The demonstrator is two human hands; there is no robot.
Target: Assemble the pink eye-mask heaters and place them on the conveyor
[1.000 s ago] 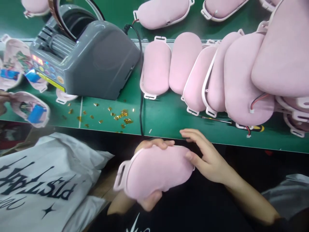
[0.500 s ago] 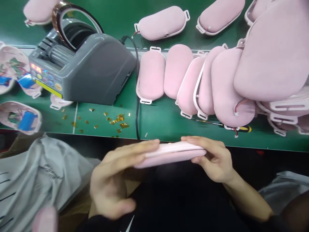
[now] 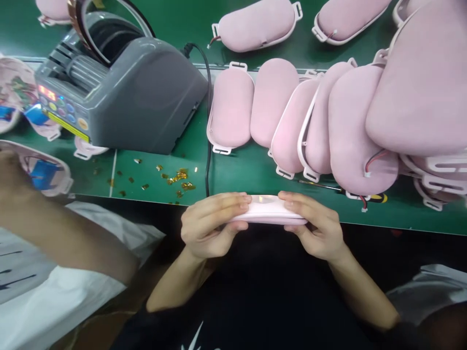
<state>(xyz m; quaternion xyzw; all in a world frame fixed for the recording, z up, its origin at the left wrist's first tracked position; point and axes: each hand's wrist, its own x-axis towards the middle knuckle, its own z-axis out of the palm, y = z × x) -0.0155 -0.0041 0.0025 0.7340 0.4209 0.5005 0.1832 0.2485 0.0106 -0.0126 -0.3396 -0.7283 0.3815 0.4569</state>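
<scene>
Fingers (image 3: 226,206) of both hands are now pinching the pink pad (image 3: 268,214) edge-on, having tipped it flat since a second ago, closing its rim.

the left hand (image 3: 207,224) and the right hand (image 3: 314,224) are gripping a flat pink pad (image 3: 268,214) edge-on between them, fingers lying over its top and thumbs tucking under, just in front of the green table (image 3: 248,172). behind the pad on the table, a row of pink cushions (image 3: 292,116) is leaning one against the next. left of that row, a grey tape dispenser (image 3: 124,97) is sitting with its black cable (image 3: 208,131) running toward the table's near edge. gold tape scraps (image 3: 175,176) are lying in front of the dispenser. far left of the dispenser, a co-worker's arm (image 3: 62,228) is reaching over an open pink shell (image 3: 40,170).
</scene>
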